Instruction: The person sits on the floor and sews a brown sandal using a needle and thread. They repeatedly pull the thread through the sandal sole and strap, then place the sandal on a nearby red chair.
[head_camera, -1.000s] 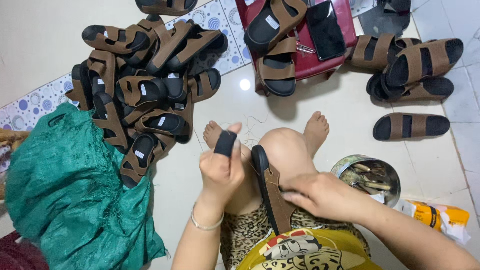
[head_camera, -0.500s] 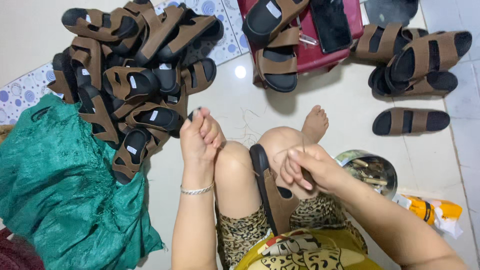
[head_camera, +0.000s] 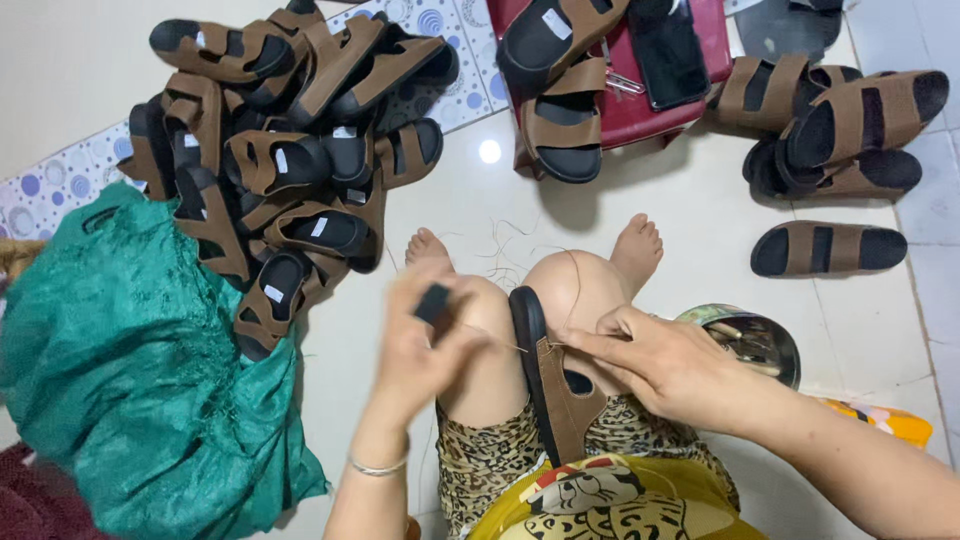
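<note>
Sandal in work: a brown sandal (head_camera: 553, 385) with a black sole stands on edge, wedged between the person's knees, which probably keeps it steady while both hands work on it
Right hand: the right hand (head_camera: 672, 365) rests on the right knee with its fingers pinched narrow at the sandal's strap edge, seemingly on a needle or the thread end; the tool itself is too small to make out
Left hand: the left hand (head_camera: 425, 345) is raised over the left knee and blurred; its fingers are closed on a small black piece (head_camera: 433, 302), and the thread seems to run to it
Thread: a thin pale thread (head_camera: 500, 340) stretches between the two hands, and loose loops of it lie on the floor (head_camera: 470, 190) by the feet
Pile: a heap of matching sandals (head_camera: 270, 170) lies on the floor beside a green cloth (head_camera: 130, 370), within reach of the left side
Tin: a round tin (head_camera: 755, 340) of small tools sits just beside the right knee; its contents are hard to tell
Red box: a red box (head_camera: 640, 105) carries two sandals and a dark phone; its top is cut off
Hidden: the sandal's lower end is covered by the lap and yellow shirt
</note>
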